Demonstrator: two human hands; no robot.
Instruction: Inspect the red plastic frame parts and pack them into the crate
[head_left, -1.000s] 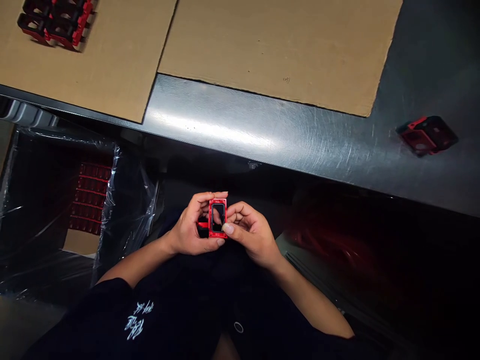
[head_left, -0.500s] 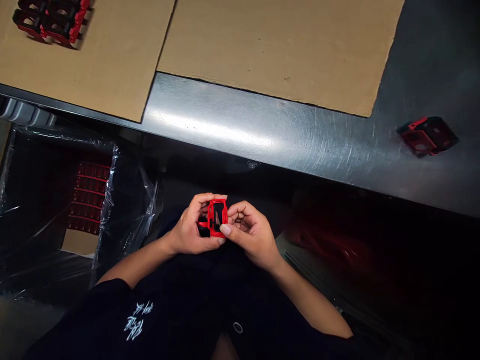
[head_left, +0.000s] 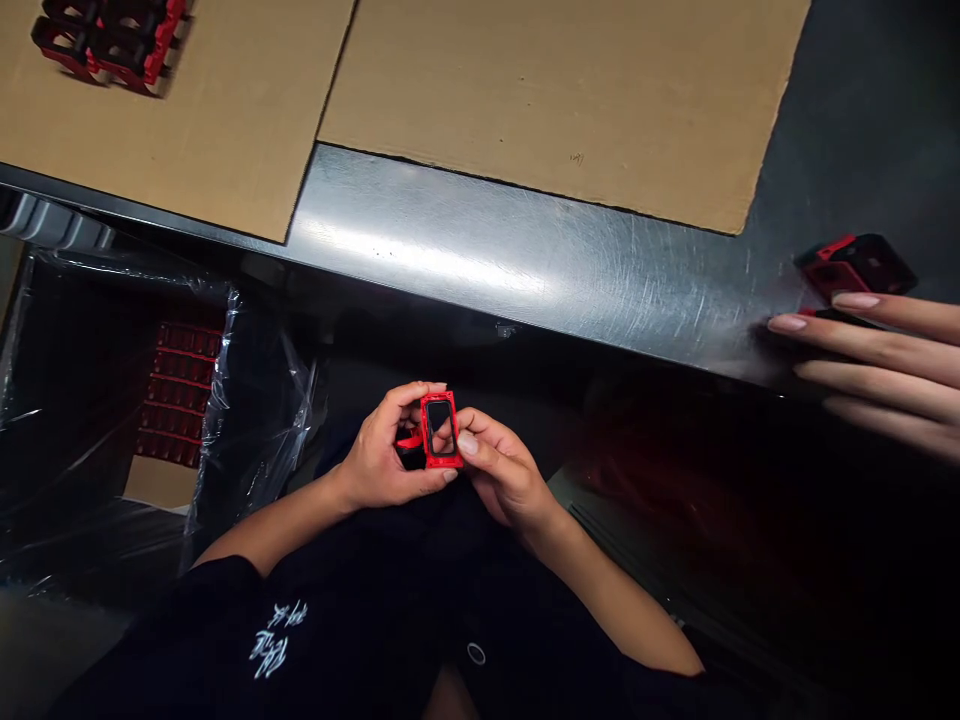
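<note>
Brushed stainless-steel table (head_left: 600, 290) across the upper view — scratched all over, one long streak of overhead glare (head_left: 420, 250) near its front edge. On top, two sheets of tan cardboard (head_left: 562, 100) laid side by side. Below the edge, in deep shadow — a carton lined with clear plastic sheeting (head_left: 259, 420).

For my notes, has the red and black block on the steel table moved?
No, the block sits just where it was beside the cardboard.

a red rectangular plastic frame (head_left: 441, 430) with a dark window, a black-and-red piece (head_left: 409, 452) partly behind it.
</note>
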